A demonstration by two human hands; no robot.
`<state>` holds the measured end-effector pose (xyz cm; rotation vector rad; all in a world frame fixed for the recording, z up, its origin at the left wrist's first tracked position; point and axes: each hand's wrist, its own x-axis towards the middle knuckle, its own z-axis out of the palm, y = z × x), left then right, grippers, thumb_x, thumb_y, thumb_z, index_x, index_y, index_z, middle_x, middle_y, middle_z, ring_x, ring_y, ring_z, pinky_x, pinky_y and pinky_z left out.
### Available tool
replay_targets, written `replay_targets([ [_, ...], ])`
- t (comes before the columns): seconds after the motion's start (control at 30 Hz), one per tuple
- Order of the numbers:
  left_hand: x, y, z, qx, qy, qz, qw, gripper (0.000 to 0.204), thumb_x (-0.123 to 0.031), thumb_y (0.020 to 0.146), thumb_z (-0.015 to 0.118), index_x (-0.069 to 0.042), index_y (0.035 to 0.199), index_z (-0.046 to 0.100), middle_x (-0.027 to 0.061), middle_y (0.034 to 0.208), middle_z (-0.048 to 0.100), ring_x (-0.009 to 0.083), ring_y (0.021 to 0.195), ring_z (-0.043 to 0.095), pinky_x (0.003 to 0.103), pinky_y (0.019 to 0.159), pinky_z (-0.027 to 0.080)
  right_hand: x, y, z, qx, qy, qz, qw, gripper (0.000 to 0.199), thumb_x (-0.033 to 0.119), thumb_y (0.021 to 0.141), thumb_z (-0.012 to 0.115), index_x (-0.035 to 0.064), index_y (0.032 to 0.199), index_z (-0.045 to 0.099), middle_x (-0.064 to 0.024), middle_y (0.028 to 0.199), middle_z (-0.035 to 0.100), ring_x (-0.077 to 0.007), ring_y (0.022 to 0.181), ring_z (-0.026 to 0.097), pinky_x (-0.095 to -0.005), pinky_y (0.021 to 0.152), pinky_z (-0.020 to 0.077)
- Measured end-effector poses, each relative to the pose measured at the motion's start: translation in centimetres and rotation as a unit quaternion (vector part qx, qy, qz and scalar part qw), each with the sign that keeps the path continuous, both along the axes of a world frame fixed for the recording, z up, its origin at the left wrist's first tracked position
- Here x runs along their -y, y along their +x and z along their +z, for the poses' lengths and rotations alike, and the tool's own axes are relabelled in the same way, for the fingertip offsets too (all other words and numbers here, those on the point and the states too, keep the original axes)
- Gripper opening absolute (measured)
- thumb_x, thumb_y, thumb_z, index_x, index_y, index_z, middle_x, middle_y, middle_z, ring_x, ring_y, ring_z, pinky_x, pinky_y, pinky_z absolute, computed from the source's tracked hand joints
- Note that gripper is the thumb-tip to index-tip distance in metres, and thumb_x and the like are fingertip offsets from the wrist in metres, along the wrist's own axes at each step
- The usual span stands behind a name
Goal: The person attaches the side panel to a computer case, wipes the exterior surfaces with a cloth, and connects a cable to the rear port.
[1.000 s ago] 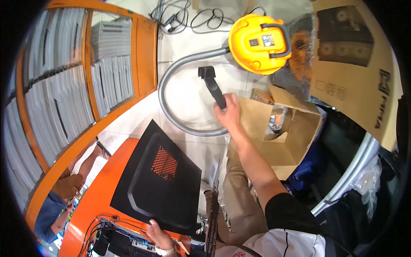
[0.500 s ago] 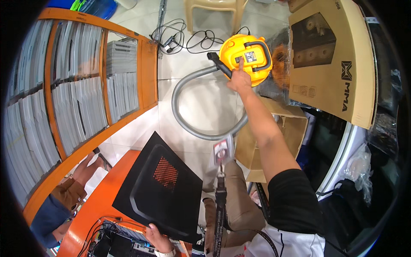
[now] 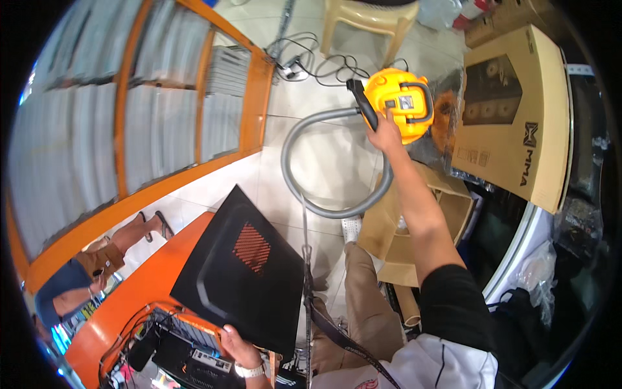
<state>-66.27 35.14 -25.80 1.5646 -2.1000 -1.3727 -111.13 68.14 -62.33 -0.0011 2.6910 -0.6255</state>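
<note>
At the lower edge of a black computer case side panel [image 3: 259, 292], my left hand [image 3: 240, 350] is closed on it. The panel is tilted, and orange shows through its mesh vent. My right arm reaches forward to a yellow vacuum cleaner [image 3: 382, 84] on the floor. My right hand [image 3: 387, 135] is at the lid, index finger stretched toward the switch and thumb apart. Beside it lies the hose's black end piece [image 3: 364, 104]; contact is unclear. A grey hose [image 3: 288, 139] loops in front of the vacuum. Below the panel sits an opened computer case [image 3: 184, 360] with cables.
An orange desk [image 3: 139, 272] is at lower left, below an orange shelf [image 3: 256, 107] of grey boxes. Black cables [image 3: 324, 71] trail near a beige chair [image 3: 369, 19]. Cardboard boxes [image 3: 495, 146] stand on the right. Another person's legs [image 3: 133, 236] show beyond the desk.
The view has shifted, so the vacuum and shelf appear further right and lower. My right index fingertip has drawn back slightly from the switch. My left hand keeps the panel.
</note>
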Motion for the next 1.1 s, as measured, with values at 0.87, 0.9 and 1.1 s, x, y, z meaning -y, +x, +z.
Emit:
replay_targets([
  [0.87, 0.5, 7.2, 16.1, -0.235, 0.012, -0.239, 0.942, 0.031, -0.019, 0.118, 0.051, 0.003, 0.133, 0.067, 0.0084, 0.118, 0.075, 0.0146, 0.106, 0.066, 0.031, 0.094, 0.052, 14.8, 39.7, 49.9, -0.078, -0.421, 0.236, 0.873, 0.059, 0.025, 0.109, 0.065, 0.0184, 0.166, 0.049, -0.0216, 0.155, 0.061, -0.0399, 0.144, 0.057, -0.0431, 0.117, 0.051],
  [0.9, 0.3, 8.1, 15.8, -0.243, 0.015, -0.243, 0.939, 0.032, -0.022, 0.118, 0.052, 0.003, 0.132, 0.067, 0.0074, 0.117, 0.075, 0.0138, 0.105, 0.065, 0.031, 0.094, 0.052, 14.5, 40.5, 50.0, -0.074, -0.442, 0.101, 0.888, 0.058, 0.025, 0.109, 0.065, 0.0184, 0.165, 0.05, -0.0205, 0.155, 0.061, -0.0405, 0.144, 0.058, -0.0433, 0.118, 0.0504],
  [1.1, -0.6, 10.5, 13.3, -0.236, -0.008, -0.265, 0.935, 0.03, -0.019, 0.117, 0.053, 0.004, 0.132, 0.067, 0.0104, 0.114, 0.076, 0.016, 0.102, 0.066, 0.032, 0.092, 0.053, 11.8, 43.3, 48.4, -0.016, -0.424, 0.191, 0.885, 0.054, 0.03, 0.111, 0.061, 0.0201, 0.163, 0.053, -0.0182, 0.155, 0.063, -0.0447, 0.143, 0.058, -0.0468, 0.123, 0.0443],
])
